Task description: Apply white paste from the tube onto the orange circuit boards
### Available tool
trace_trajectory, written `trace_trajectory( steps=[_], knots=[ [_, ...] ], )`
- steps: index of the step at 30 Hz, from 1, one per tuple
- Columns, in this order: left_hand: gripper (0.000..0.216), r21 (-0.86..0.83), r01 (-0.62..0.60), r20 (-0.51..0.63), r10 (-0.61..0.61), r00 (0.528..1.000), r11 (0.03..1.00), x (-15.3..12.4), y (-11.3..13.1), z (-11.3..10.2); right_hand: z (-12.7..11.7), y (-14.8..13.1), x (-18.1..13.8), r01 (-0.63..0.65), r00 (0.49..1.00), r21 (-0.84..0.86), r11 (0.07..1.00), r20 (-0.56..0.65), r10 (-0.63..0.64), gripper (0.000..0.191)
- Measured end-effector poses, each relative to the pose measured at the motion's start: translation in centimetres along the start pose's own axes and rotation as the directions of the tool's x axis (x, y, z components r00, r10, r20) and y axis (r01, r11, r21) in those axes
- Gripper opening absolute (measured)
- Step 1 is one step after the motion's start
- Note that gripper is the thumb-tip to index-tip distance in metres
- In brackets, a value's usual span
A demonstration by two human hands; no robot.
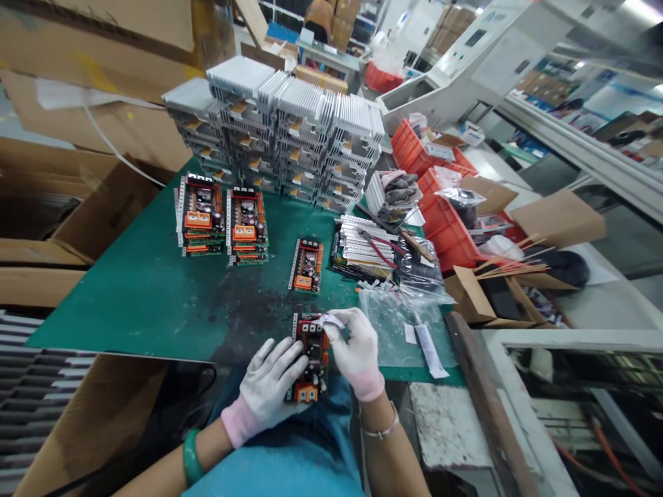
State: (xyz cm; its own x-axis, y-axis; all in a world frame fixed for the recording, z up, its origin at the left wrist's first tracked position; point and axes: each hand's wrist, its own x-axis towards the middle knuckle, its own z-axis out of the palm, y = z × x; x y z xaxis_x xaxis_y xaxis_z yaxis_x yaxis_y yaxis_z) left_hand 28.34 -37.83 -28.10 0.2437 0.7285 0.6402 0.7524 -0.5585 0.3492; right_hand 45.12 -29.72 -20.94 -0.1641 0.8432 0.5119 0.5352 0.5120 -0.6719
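Observation:
A circuit board [313, 355] with orange and black terminal blocks sits at the table's front edge, close to my body. My left hand [272, 379], in a white glove with a pink cuff, grips the board by its left side, fingers laid over it. Above the board's far right corner, my gloved right hand [357, 348] pinches a small pale strip [330, 320]; its exact kind is unclear. Another circuit board [307, 266] lies alone farther up the green table [145, 297]. Two stacks of like boards, a left stack [199, 217] and a right stack [247, 224], stand to the left.
Finned metal housings [305, 103] are piled high at the back. Right of the boards are metal strips [362, 241], red-handled pliers [380, 248], a plastic bag [383, 317] and a white tube [429, 351]. Red bins [440, 221] stand beyond; an open carton [98, 207] is left.

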Motion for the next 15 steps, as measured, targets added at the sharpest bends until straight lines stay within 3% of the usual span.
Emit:
trace_trajectory(
  steps=[7,15],
  knots=[
    [0.047,0.007,0.005,0.012,-0.005,1.000,1.000,0.2,0.1,0.0,-0.5,1.6,-2.3,-0.013,0.991,-0.037,0.999,-0.135,0.007,0.006],
    [0.048,0.003,0.020,0.024,-0.020,1.000,1.000,0.2,0.2,0.0,0.1,1.9,-4.6,0.140,0.972,-0.044,0.989,-0.183,-0.146,0.005]
  ],
)
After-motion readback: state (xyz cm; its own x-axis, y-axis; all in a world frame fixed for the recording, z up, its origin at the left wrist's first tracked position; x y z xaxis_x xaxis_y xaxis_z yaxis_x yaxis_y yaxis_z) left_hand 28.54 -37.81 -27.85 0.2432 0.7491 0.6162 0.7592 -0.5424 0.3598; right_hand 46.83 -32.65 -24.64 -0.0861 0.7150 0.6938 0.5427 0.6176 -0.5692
